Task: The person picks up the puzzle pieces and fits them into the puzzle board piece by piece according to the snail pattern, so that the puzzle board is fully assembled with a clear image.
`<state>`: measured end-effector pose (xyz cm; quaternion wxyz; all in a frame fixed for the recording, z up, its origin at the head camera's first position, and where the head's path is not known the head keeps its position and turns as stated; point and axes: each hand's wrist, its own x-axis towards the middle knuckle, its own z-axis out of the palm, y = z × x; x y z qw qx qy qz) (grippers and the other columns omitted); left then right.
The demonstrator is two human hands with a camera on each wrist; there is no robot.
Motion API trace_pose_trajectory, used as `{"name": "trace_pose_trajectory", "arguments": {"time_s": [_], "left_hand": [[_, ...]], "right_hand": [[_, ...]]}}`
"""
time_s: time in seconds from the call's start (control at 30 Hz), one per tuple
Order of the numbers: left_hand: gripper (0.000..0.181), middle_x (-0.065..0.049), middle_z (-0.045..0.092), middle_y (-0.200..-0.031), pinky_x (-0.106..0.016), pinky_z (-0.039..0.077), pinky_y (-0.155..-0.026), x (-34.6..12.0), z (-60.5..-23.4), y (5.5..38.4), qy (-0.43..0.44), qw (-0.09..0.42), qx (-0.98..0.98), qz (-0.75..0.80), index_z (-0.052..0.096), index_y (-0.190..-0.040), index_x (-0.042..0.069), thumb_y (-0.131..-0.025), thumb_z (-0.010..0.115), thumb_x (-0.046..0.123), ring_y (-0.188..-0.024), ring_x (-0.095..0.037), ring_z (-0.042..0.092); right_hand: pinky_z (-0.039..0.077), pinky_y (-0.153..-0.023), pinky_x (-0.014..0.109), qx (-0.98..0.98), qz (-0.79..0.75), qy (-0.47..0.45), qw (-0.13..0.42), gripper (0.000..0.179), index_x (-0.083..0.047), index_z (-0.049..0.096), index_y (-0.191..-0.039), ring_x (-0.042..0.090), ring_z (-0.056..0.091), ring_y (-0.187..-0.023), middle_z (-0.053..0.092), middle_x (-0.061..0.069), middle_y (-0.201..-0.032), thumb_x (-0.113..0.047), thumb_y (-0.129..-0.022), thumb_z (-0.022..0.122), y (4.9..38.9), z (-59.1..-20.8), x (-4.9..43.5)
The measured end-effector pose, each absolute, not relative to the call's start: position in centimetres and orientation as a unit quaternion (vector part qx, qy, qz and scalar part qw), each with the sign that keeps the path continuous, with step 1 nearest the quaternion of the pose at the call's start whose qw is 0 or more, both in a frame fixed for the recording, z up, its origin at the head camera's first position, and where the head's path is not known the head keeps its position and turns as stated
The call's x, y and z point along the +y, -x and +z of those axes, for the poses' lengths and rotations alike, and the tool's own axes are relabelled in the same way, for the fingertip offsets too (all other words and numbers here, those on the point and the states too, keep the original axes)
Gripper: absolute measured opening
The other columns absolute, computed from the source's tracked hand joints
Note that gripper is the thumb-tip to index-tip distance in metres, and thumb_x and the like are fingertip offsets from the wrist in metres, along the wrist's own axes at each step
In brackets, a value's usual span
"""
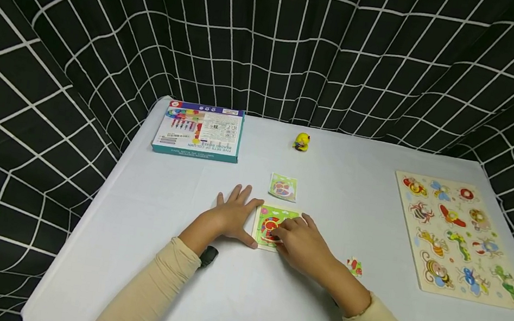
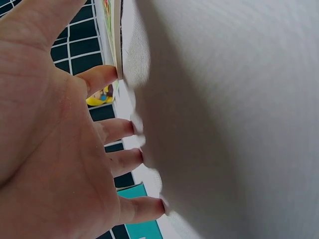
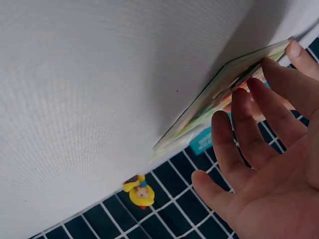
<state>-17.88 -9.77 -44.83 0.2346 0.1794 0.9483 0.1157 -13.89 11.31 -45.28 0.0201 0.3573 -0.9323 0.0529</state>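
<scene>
A small square jigsaw board (image 1: 261, 242) with a green picture and a red round figure lies on the table between both hands. My left hand (image 1: 231, 217) spreads its fingers beside the board, with thumb and index finger at its left edge. In the left wrist view the other fingertips of that left hand (image 2: 75, 144) rest on the table. My right hand (image 1: 304, 244) reaches over the board's right side, its fingertips touching the picture. In the right wrist view the fingers of the right hand (image 3: 254, 134) are slightly bent at the board (image 3: 219, 94); no piece shows between them.
Behind the board lies a small picture card (image 1: 284, 187). Loose jigsaw pieces (image 1: 354, 266) lie right of my right hand. A large wooden insect puzzle (image 1: 460, 241) stands farther right. A teal-edged box (image 1: 199, 131) and a yellow duck figure (image 1: 301, 142) are at the back.
</scene>
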Motion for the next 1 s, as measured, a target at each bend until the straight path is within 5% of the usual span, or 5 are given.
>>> {"name": "trace_pose_trajectory", "arguments": {"time_s": [0.5, 1.0], "left_hand": [[0.107, -0.015, 0.002, -0.163, -0.071, 0.011, -0.11, -9.8, -45.0, 17.9, -0.177, 0.23, 0.949, 0.124, 0.028, -0.153, 0.025, -0.066, 0.082, 0.059, -0.149, -0.039, -0.002], [0.108, -0.015, 0.001, -0.163, -0.071, 0.01, -0.11, -9.8, -45.0, 18.0, -0.18, 0.233, 0.947, 0.129, 0.028, -0.153, 0.024, -0.067, 0.082, 0.058, -0.149, -0.039, -0.004]], "right_hand": [[0.037, -0.101, 0.061, -0.937, 0.092, -0.337, 0.005, 0.024, -0.015, 0.074, -0.104, 0.025, 0.062, -0.104, 0.071, -0.001, -0.101, -0.019, -0.08, 0.078, 12.9, -43.8, 13.6], [0.03, -0.098, 0.07, -0.975, 0.01, -0.212, -0.066, 0.051, -0.009, 0.064, -0.112, 0.041, 0.057, -0.105, 0.064, 0.008, -0.099, -0.021, -0.067, 0.086, 10.9, -42.7, 22.0]]}}
